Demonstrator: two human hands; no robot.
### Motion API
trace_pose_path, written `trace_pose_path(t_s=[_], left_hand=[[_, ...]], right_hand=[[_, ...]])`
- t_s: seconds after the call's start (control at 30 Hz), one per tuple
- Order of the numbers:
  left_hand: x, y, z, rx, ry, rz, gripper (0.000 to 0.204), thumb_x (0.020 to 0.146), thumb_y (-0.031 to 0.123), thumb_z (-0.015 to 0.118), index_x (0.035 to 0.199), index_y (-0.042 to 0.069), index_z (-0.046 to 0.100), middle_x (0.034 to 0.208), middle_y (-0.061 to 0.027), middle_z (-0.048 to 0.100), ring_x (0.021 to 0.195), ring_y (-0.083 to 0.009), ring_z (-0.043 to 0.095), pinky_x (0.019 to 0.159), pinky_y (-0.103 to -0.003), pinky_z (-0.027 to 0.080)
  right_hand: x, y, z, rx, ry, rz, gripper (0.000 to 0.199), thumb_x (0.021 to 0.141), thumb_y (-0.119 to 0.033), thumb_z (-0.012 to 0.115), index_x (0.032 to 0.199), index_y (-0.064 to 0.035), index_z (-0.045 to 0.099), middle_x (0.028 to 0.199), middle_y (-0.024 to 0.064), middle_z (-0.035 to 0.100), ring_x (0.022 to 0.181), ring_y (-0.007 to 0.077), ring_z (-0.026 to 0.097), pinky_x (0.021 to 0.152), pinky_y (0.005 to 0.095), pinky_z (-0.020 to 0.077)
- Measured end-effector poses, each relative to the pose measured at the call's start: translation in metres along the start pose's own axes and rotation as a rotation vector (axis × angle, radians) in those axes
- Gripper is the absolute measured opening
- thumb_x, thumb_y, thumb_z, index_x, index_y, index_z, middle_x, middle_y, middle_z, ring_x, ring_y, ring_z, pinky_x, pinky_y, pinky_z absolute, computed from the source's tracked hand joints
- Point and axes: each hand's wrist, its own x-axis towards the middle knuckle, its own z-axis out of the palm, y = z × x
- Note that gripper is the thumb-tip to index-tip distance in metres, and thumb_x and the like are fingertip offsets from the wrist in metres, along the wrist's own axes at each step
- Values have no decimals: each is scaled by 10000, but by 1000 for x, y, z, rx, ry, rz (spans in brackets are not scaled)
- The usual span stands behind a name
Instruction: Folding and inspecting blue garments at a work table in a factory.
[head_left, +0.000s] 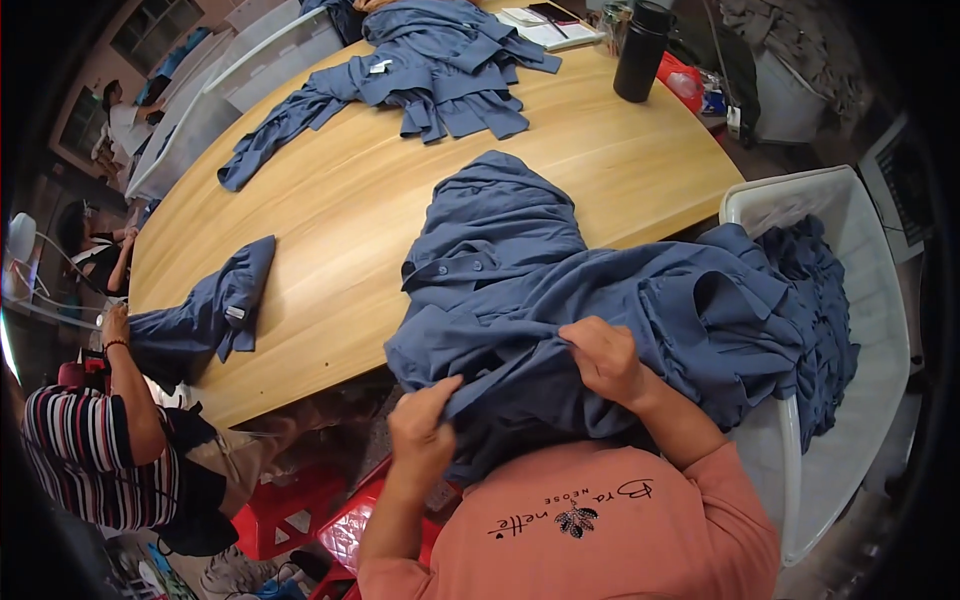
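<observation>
A blue buttoned shirt (490, 225) lies across the near edge of the wooden table (330, 200), its cloth hanging toward my lap. My left hand (420, 430) pinches a fold along its lower edge. To the right and slightly farther off, my right hand (605, 362) is closed on the same edge, so the fabric stretches between both fists. Rightward the cloth runs into more blue garments (725, 300) that reach the white bin; where one ends and another begins I cannot tell.
A white plastic bin (880, 300) full of blue garments stands at my right. Across the table lie a pile of blue shirts (440, 70), a black bottle (643, 50) and a notebook (550, 28). At left, a person in a striped shirt (90, 450) handles another blue garment (205, 310). Red stools (290, 510) stand below.
</observation>
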Motion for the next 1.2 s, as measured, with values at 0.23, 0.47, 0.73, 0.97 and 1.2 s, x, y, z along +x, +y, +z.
trace_pose_path(t_s=[0.23,0.47,0.73,0.97,1.2], left_hand=[[-4,-3,-19,103,-622,-261,138,806,127,623,812,-10,612,658,-163,570,571,-253,564,531,-315,434],[9,25,-4,-184,-68,-75,112,716,-48,648,815,2,630,708,-99,617,625,-232,609,582,-276,464],[69,7,56,181,-214,209,257,714,87,673,963,45,622,1028,-128,586,964,-293,554,827,-401,408],[78,3,58,84,-243,155,211,677,40,672,884,66,636,913,-87,611,866,-277,567,754,-394,401],[81,18,35,-378,-533,15,160,706,-42,645,854,16,666,779,-108,658,698,-229,626,617,-296,468]], right_hand=[[-19,19,8,-46,-401,-19,221,644,-86,691,819,-44,563,708,97,530,621,284,560,542,369,457],[-9,-5,4,83,-133,-266,239,669,-107,714,871,-43,602,914,88,616,615,201,573,546,302,448],[-13,-9,35,-235,-359,-232,307,666,-127,590,952,-24,631,898,75,611,542,153,498,477,281,383],[-11,-7,26,-43,-95,-327,303,668,-73,576,954,-8,650,949,113,633,541,133,504,477,262,390],[-11,-11,11,84,16,-440,236,709,-60,602,934,13,601,897,127,635,534,140,543,447,257,391]])
